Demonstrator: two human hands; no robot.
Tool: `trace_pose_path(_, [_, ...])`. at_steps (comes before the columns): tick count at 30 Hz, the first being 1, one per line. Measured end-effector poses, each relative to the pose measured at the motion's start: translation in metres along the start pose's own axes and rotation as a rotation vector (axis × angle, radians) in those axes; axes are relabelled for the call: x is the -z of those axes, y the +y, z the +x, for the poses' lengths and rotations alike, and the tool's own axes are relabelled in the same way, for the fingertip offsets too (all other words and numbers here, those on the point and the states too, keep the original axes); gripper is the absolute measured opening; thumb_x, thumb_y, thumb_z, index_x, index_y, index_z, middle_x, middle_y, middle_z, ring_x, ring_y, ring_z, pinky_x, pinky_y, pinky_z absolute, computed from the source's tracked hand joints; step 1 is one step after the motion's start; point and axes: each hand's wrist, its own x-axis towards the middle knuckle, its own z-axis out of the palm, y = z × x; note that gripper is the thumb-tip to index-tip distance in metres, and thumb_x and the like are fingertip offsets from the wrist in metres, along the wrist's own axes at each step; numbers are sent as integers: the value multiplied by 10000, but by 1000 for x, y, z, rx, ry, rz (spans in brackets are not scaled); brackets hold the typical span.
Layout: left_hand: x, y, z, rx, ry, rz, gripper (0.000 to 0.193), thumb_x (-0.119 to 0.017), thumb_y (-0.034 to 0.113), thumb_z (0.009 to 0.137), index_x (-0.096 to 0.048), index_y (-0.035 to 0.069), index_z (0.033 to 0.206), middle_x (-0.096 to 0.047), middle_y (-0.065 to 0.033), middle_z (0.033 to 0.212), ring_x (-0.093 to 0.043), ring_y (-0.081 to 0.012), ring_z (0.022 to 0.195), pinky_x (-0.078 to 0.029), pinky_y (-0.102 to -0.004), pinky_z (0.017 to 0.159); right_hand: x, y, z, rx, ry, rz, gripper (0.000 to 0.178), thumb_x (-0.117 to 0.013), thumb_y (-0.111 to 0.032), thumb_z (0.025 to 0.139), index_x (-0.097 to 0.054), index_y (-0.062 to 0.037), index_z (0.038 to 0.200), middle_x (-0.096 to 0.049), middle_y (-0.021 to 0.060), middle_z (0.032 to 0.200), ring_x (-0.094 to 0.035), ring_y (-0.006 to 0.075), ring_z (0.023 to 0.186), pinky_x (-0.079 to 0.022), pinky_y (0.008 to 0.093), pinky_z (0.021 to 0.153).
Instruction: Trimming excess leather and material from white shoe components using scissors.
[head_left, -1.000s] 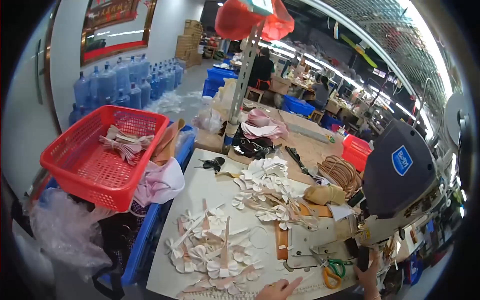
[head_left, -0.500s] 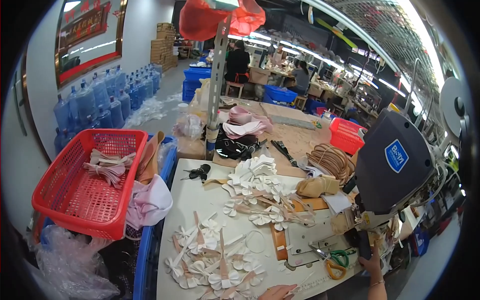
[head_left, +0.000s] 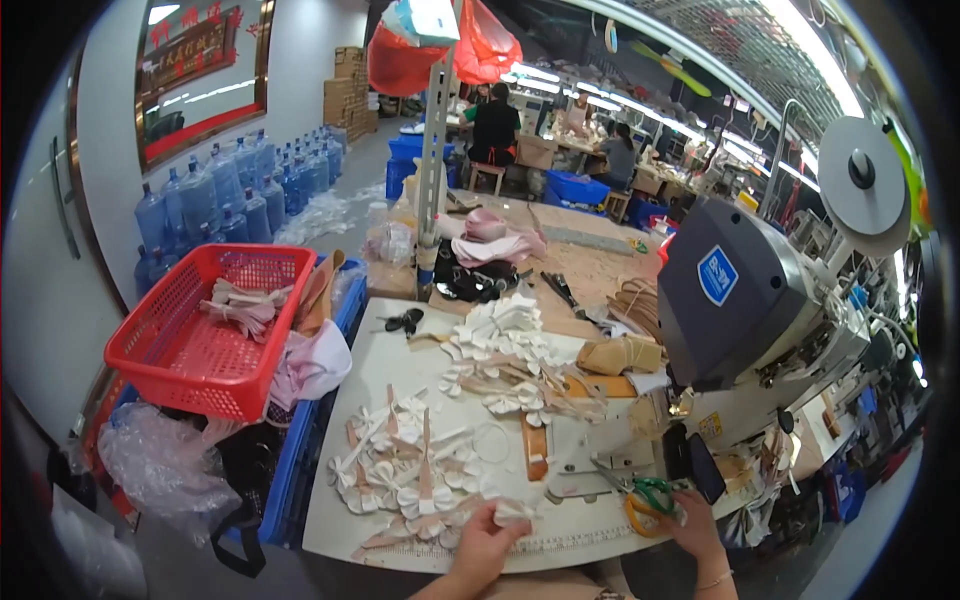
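close to the bench's (head_left: 375, 355) front edge, the left hand (head_left: 485, 548) pinches a white petalled piece (head_left: 515, 511), fingertips narrow, seemingly for control; the right hand (head_left: 694, 525) curls beside the scissors (head_left: 650, 484), grip unclear; similar pieces (head_left: 425, 496) pile front-left, probably for reach.

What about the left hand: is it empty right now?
No, the left hand has a small whitish piece pinched at its fingertips, above the near edge of the white table.

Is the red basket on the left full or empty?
Neither: the red basket is mostly bare inside, holding only some pale strips.
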Motion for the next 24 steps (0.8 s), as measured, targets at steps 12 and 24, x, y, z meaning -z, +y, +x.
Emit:
trace_pose_path(12, [7, 8, 2, -207, -138, -431, 287, -562, -62, 845, -507, 140, 1041, -631, -70, 917, -652, -234, 847, -549, -368, 719, -4, -18, 17, 85, -137, 98, 429, -671, -52, 690, -571, -5, 1105, -585, 175, 1001, -587, 331, 903, -475, 397, 788])
trace_pose_path(24, [-12, -6, -23, -125, -79, -403, 240, -594, -41, 835, -542, 114, 1010, -645, -68, 883, -660, -226, 824, -555, -372, 715, 20, -34, 6, 219, -437, 667, 789, -798, -69, 598, -374, -11, 1261, -553, 74, 972, -574, 175, 892, -481, 298, 773])
